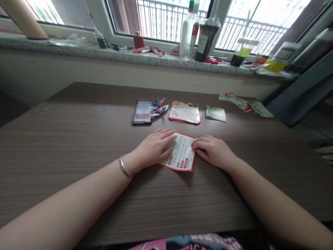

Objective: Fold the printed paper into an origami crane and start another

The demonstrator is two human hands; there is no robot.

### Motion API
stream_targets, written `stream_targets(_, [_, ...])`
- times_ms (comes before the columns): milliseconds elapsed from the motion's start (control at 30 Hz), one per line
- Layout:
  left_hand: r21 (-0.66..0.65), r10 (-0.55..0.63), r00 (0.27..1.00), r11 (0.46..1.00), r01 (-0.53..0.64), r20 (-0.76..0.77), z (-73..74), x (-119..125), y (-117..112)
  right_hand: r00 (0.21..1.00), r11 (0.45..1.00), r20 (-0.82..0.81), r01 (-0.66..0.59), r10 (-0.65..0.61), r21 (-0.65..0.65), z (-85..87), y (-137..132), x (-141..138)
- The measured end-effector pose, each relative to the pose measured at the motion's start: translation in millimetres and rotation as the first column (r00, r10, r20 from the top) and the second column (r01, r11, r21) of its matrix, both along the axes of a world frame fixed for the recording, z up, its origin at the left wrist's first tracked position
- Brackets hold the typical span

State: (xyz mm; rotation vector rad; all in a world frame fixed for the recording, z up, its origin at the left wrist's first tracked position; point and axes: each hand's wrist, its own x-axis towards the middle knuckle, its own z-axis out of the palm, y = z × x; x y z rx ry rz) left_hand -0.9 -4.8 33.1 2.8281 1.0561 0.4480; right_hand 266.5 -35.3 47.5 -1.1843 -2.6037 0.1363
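A red-bordered sheet (183,150) lay on the tabletop (65,146) just on the near side of the card stack (184,111), printed face up, with lines of dark text and red label blocks. Its near edge cast a shadow on the wood.

The left hand (159,147), also nearer than the card stack, rested palm down over the left part of the sheet, its fingers stretched out and slightly parted, the thumb standing off from them. A silver bangle (125,166) circled that wrist. The right hand (212,149), nearer than the card stack and to its right, had its fingers bent at the sheet's right edge, fingertips touching it; whether finger and thumb pinched the paper could not be told.

Immediately left of the card stack was a bunch of crumpled colored paper (160,108), and farther left a phone (143,113), its screen blurred. Just right of the card stack lay a smaller green-and-white pile (215,113); farther right were overlapping printed strips (238,102) and a green packet (261,109).

Well beyond the card stack ran a speckled windowsill (161,62), bearing a red jar (138,40), a clear bottle (185,36) and a dark-filled cup (206,41).
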Motion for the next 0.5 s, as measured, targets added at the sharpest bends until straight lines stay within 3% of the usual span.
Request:
stream_targets(267, [-0.075,-0.082,0.985,0.995,0.072,-0.149,3.8,-3.4,0.4,0.998,0.999,0.025,-0.054,0.055,-0.003,2.0,2.3,3.6])
stream_targets(500, [-0.066,0.0,0.973,0.998,-0.015,-0.23,-4.4,0.9,-5.7,0.972,0.971,-0.008,-0.234,0.235,0.038,5.6,-3.4,-3.5])
